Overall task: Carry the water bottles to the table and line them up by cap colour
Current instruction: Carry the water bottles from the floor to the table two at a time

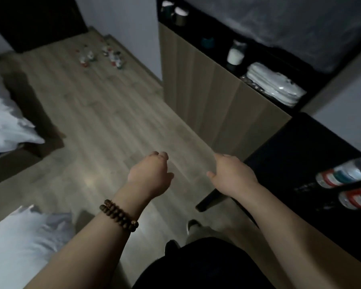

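Nothing was held by the left hand (149, 174), its fingers loosely curled, nor by the right hand (231, 174), whose fingers were let hang relaxed. Both were stretched out above the wooden floor (104, 126). A beaded bracelet (119, 214) was worn on the left wrist. To the right of the right hand, two water bottles (346, 175) were seen on the black table (296, 147), cut off by the frame edge. Red, white and green label bands were shown, but the print was too blurred to be read. Further bottles (100, 56) were clustered far off on the floor, their cap colours hardly made out through the blur.
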`<state>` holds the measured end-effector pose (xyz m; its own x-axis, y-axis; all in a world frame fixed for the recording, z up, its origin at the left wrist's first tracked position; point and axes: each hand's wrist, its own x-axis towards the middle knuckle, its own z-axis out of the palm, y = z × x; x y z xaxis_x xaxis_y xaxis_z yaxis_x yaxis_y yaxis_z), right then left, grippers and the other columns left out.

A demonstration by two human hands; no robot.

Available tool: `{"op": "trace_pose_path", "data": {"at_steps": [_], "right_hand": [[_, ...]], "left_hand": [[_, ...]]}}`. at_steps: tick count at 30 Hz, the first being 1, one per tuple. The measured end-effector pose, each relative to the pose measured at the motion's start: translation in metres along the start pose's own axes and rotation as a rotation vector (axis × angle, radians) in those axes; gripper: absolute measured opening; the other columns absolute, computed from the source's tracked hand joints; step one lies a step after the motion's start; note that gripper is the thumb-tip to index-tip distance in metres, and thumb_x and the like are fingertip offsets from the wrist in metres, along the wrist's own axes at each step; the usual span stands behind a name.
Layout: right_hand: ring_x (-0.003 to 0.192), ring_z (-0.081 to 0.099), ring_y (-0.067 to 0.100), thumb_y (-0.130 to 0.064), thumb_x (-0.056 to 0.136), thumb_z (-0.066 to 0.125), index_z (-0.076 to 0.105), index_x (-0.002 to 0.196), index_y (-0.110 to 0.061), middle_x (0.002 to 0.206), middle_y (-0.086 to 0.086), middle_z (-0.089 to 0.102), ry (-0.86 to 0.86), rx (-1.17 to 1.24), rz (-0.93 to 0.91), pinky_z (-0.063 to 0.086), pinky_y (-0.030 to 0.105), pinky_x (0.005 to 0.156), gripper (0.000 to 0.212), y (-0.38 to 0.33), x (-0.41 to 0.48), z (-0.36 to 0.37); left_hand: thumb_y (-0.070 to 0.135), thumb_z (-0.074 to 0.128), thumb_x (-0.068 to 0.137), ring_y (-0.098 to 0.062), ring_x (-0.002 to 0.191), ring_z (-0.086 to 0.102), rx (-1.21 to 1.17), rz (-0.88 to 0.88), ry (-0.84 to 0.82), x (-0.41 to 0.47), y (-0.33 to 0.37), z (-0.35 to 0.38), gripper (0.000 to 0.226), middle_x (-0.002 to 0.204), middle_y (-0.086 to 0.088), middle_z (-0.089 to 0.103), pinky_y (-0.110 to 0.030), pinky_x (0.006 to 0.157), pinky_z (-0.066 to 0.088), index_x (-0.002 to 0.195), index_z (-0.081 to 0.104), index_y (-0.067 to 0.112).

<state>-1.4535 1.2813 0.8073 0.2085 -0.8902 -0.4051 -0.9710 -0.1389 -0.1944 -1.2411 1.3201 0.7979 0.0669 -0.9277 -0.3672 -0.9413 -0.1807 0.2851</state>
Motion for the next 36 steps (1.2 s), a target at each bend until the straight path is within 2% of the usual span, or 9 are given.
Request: {"op": "trace_pose_path", "data": {"at_steps": [3,9,13,18,26,30,33,36], "right_hand": [[0.119,0.059,0.028,-0.041,0.1,0.054,0.053,0.141,-0.017,0.136,0.005,0.059,-0.035,-0.029,-0.051,0.055,0.045,0.091,0.047,-0.042,0.039,-0.004],[0.117,0.061,0.031,-0.041,0.098,0.056,0.057,0.133,-0.019,0.13,0.007,0.063,-0.078,0.016,-0.141,0.055,0.044,0.094,0.041,-0.119,0.144,-0.006],[0.122,0.059,0.032,-0.04,0.098,0.056,0.052,0.141,-0.013,0.135,0.012,0.061,-0.09,0.032,-0.181,0.053,0.043,0.098,0.051,-0.17,0.228,-0.017],[0.114,0.064,0.033,-0.037,0.097,0.055,0.057,0.133,-0.014,0.127,0.012,0.065,-0.114,0.023,-0.227,0.055,0.039,0.091,0.043,-0.236,0.319,-0.051],[0.115,0.064,0.033,-0.037,0.098,0.055,0.057,0.134,-0.012,0.128,0.014,0.066,-0.121,-0.022,-0.322,0.055,0.042,0.093,0.045,-0.344,0.44,-0.094],[0.115,0.064,0.033,-0.037,0.099,0.055,0.056,0.135,-0.011,0.127,0.013,0.066,-0.129,-0.053,-0.342,0.055,0.039,0.091,0.044,-0.404,0.501,-0.102],[0.108,0.066,0.032,-0.037,0.099,0.054,0.056,0.135,-0.011,0.118,0.014,0.069,-0.12,-0.044,-0.32,0.056,0.037,0.085,0.045,-0.455,0.55,-0.106],[0.108,0.066,0.031,-0.041,0.098,0.054,0.057,0.134,-0.013,0.114,0.011,0.07,-0.097,-0.03,-0.297,0.056,0.039,0.087,0.046,-0.514,0.598,-0.111]], "left_hand": [[0.041,0.064,0.099,-0.027,0.122,0.059,-0.076,-0.081,0.043,0.011,-0.041,-0.015,0.053,0.139,-0.005,0.055,-0.043,0.097,0.053,0.145,0.049,0.02],[0.039,0.064,0.098,-0.021,0.116,0.063,-0.153,-0.184,0.117,0.067,-0.122,-0.047,0.048,0.136,-0.002,0.059,-0.032,0.093,0.051,0.141,0.054,0.021],[0.04,0.065,0.098,-0.017,0.11,0.066,-0.171,-0.231,0.131,0.13,-0.173,-0.086,0.045,0.133,0.0,0.062,-0.032,0.089,0.054,0.138,0.057,0.022],[0.037,0.067,0.098,-0.017,0.11,0.065,-0.204,-0.27,0.112,0.207,-0.224,-0.149,0.043,0.131,-0.002,0.065,-0.031,0.091,0.053,0.136,0.06,0.019],[0.034,0.069,0.096,-0.019,0.108,0.066,-0.329,-0.359,0.21,0.306,-0.314,-0.224,0.041,0.128,-0.003,0.067,-0.034,0.093,0.053,0.133,0.063,0.016],[0.035,0.069,0.097,-0.018,0.106,0.066,-0.359,-0.384,0.216,0.354,-0.379,-0.25,0.041,0.129,-0.001,0.067,-0.034,0.091,0.053,0.134,0.063,0.018],[0.035,0.068,0.097,-0.018,0.106,0.067,-0.364,-0.376,0.225,0.395,-0.439,-0.273,0.041,0.129,-0.001,0.068,-0.034,0.092,0.054,0.134,0.063,0.018],[0.034,0.066,0.098,-0.018,0.107,0.067,-0.366,-0.352,0.227,0.438,-0.502,-0.303,0.041,0.13,-0.001,0.067,-0.034,0.093,0.054,0.135,0.062,0.017]]}}
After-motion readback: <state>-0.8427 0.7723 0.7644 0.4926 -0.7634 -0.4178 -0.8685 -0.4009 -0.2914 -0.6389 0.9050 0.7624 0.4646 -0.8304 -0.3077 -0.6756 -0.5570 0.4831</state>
